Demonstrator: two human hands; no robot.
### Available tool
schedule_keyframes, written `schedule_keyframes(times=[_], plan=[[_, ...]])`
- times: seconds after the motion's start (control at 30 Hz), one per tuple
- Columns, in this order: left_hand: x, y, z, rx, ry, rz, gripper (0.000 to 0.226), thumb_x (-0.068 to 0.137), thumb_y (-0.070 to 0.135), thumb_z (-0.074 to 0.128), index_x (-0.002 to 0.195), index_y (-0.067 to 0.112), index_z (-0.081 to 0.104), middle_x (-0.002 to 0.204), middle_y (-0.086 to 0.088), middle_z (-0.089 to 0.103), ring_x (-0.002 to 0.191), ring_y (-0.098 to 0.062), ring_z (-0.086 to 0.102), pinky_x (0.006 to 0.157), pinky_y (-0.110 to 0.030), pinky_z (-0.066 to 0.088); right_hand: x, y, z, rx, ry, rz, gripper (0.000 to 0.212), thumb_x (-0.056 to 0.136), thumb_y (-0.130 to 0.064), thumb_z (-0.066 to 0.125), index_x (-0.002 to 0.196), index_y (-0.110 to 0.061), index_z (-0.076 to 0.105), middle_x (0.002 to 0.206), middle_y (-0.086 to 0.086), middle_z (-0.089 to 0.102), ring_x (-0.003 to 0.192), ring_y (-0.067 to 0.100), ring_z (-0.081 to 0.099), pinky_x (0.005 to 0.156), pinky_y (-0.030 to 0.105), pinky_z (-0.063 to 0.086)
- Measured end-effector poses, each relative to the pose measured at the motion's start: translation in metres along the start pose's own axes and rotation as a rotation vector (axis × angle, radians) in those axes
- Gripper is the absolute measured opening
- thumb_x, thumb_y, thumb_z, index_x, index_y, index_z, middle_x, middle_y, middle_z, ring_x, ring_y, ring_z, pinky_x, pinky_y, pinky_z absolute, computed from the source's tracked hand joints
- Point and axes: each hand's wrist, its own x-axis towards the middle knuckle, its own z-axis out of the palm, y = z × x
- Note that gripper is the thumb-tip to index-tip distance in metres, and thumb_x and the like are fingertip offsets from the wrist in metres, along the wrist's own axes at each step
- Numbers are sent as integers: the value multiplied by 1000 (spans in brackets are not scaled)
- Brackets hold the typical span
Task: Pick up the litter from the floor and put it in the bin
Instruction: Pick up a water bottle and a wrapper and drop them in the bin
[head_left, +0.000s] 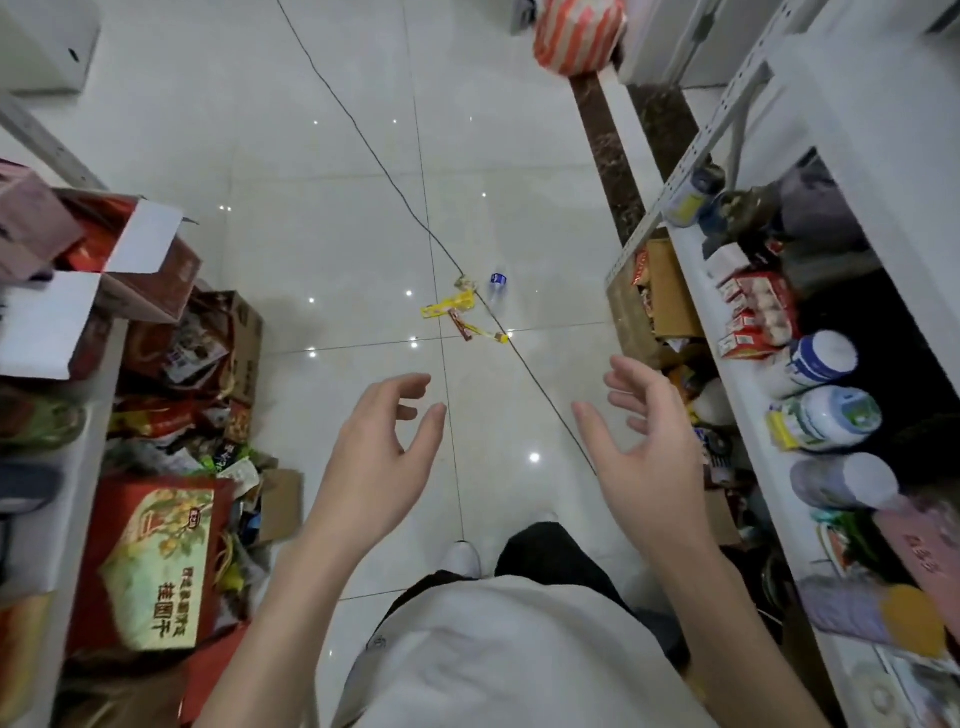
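Both hands empty: left hand (382, 457), right hand (641, 447), fingers loosely apart. Wrappers (460, 314), small bottle (497, 285) ahead on floor. Risk: thin wrappers slipping, black cord (395, 187) snagging.

the floor (311, 234) is glossy white tile with thin dark seams, crossed aslant by a thin black cable (363, 140). on it lie a yellow wrapper (448, 305), a red wrapper (460, 326) and a clear bottle (497, 285) with a blue label. at the top, a bag (579, 34) is striped orange and white, next to a dark brown speckled strip (605, 156). on the left, a red gift box (150, 561) bears a cream and green panel. on the right, the shelf (748, 395) is white and holds red-and-white cartons (753, 317) and white jars (826, 358) with blue labels. the person's shirt (493, 649) is white, the trousers (550, 551) black, the shoe (461, 558) white.
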Motion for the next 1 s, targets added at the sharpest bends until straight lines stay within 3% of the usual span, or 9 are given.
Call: schedule_keyframes(times=[0.17,0.57,0.8,0.9,1.0], plan=[[69,7,9,-5,5,-32,34,97,38,56,130,27,56,124,17,58,106,5,57,82,-18,44,72,6,8,-53,5,13,49,93,-29,70,138,-24,51,126,-10,58,116,5,56,98,23,46],[320,94,59,79,-57,-23,35,98,42,54,130,29,54,125,16,55,107,-1,58,87,-23,47,322,7,12,-39,3,109,51,93,-32,70,139,-26,51,129,-8,57,115,3,56,101,32,49],[435,69,52,29,-29,-110,32,98,39,55,128,29,55,123,13,57,105,2,58,79,-6,41,453,-4,57,-191,-34,59,52,96,-34,66,142,-20,48,132,-2,55,112,3,51,97,20,43],[482,26,37,9,-1,-204,35,98,40,56,130,27,56,124,10,58,105,-1,59,80,-12,43,498,-7,90,-214,-52,82,52,96,-34,65,143,-21,47,133,-3,53,113,2,51,91,6,37],[527,-18,20,26,-8,-290,37,98,40,54,132,25,55,125,9,59,105,-6,60,83,-20,45,530,-4,127,-261,-66,128,52,96,-35,65,143,-23,46,134,-2,53,111,1,51,92,10,39]])
